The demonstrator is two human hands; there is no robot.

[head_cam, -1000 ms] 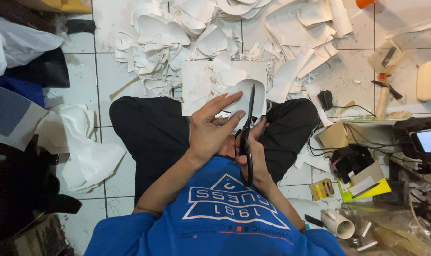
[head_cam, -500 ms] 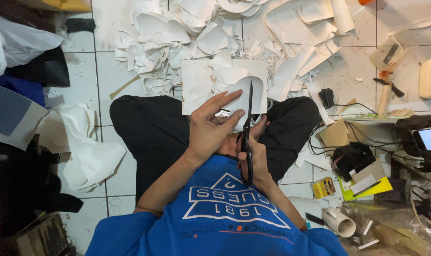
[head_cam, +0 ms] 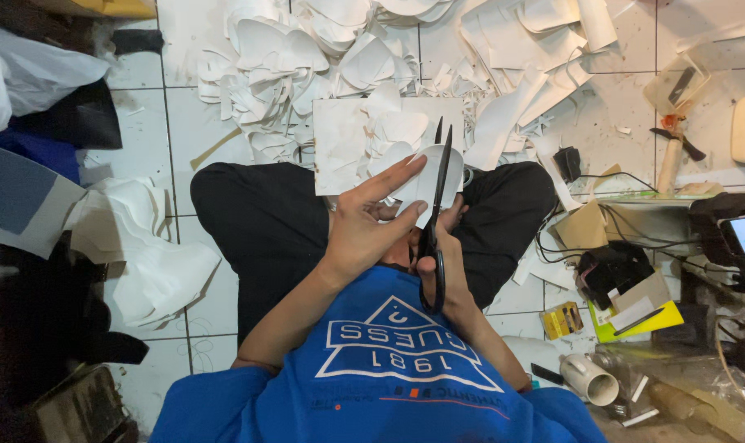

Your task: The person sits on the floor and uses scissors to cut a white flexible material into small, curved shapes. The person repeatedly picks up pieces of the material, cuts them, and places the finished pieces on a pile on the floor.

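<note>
Fingers of the left hand are spread but clamped on a thin, white, rounded cut-out piece of sheet material, index and middle fingertips laid long across its near face, thumb presumably behind (hidden, can't confirm). Right hand is closed through the loops of long black-handled scissors; blades stand slightly apart at the tips, w/ the white piece between or right against them; whether they're biting is not clear from the head view. Key relation: scissors' long axis runs nearly straight away from the person's body, tips pointing toward the floor pile, handles back by the chest, and the white piece lies just left of and touching that blade line, so the left fingertips sit very near the edge of the blades. White piece is held up over the lap, above the black trousers, not resting on anything. Left hand is the nearer one to the piece, right hand is lower, behind the pivot. Beyond the knees: a flat pale square board on the white tiled floor, then a big heap of white curved offcuts. Off to the person's right, apart from both hands, lies a clutter of cables, a yellow pad & a white tube
</note>
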